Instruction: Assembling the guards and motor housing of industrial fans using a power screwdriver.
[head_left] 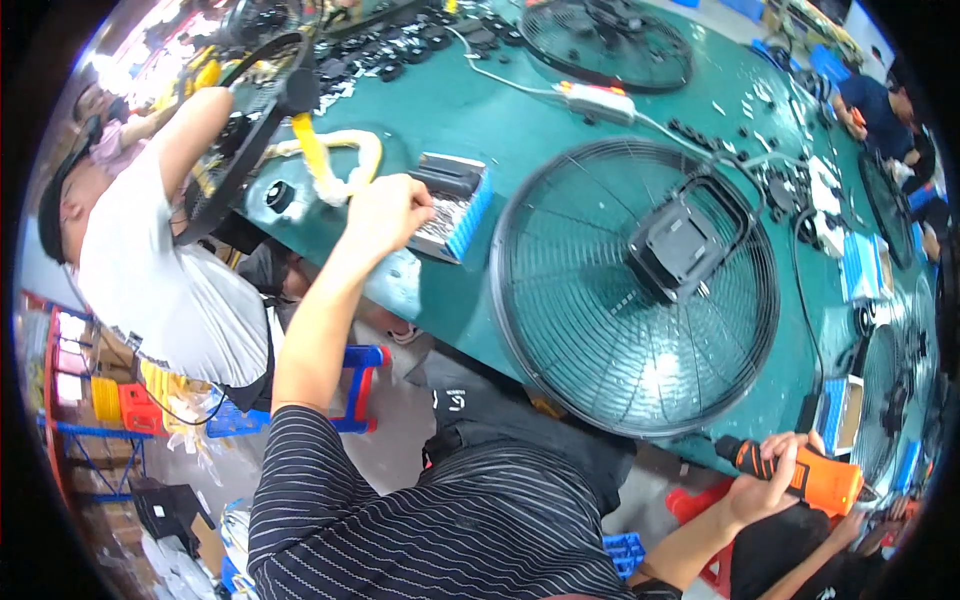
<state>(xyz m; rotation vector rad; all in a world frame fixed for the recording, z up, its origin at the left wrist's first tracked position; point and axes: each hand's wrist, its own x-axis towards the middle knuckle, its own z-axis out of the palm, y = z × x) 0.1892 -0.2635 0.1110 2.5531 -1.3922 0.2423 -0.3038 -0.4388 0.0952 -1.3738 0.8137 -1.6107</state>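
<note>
My left hand (383, 215) is at the near left of a small blue-edged cardboard box (478, 215), its fingers closed in a pinch. Whatever they hold, if anything, is too small to make out. Small metal screws (443, 222) fill the box, and a black block (447, 176) lies at its far end. My right hand (765, 490) is wrapped around an orange and black power screwdriver (828, 480) beyond the table's near right edge. Between my hands a large round black fan grille (570, 270) lies flat, with a black motor housing and bracket (680, 245) on it.
A yellow-and-white looped tube (365, 160) lies left of the box. On my left a person in a white shirt (165, 275) is beside an upright fan ring (235, 150). Another fan (605, 45) and a white power strip (597, 102) are farther back. People sit at right.
</note>
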